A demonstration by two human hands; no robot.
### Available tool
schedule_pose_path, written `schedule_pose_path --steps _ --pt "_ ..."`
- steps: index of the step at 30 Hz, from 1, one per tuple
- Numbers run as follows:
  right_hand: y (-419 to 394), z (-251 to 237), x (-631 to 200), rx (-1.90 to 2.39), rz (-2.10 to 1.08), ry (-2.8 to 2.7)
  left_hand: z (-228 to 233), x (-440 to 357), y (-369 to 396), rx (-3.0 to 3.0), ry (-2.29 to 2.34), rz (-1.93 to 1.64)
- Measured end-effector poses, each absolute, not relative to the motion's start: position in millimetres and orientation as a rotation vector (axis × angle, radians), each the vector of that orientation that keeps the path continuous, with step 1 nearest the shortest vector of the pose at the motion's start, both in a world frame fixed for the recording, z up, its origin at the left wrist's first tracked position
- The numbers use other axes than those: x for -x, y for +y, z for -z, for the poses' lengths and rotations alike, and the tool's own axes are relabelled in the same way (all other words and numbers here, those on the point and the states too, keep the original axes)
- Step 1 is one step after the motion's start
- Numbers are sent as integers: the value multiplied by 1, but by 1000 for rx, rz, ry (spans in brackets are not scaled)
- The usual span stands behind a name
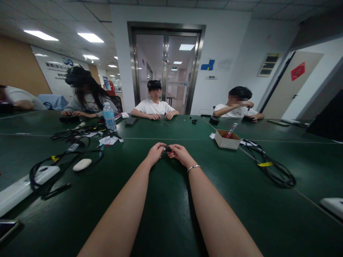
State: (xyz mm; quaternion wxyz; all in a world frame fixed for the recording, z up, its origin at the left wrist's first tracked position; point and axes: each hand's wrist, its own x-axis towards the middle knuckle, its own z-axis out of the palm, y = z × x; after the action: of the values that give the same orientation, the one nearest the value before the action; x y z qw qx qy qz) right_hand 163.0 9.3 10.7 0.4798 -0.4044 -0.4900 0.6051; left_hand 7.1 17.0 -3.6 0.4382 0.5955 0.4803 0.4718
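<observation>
In the middle of the head view, a small black piece with a silvery end (168, 149) is held just above the green table (167, 200). My left hand (155, 154) pinches it at the silvery end, fingers closed. From the other side, my right hand (180, 155) grips the black part, its fingertips partly covering it. The piece is too small to tell its exact kind. A metal bracelet (194, 167) circles my right wrist.
Black cables (77, 137), a white mouse (82, 164), a white power strip (29, 185) and a water bottle (109, 117) are on the left. An open carton (227, 140) and coiled cable (278, 173) are on the right. Several people sit opposite.
</observation>
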Motion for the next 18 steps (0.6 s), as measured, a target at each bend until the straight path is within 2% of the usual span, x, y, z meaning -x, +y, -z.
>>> schedule_pose_path --steps 18 --pt "9 -11 -163 982 -1486 -1177 7 -6 19 -1514 1185 -1168"
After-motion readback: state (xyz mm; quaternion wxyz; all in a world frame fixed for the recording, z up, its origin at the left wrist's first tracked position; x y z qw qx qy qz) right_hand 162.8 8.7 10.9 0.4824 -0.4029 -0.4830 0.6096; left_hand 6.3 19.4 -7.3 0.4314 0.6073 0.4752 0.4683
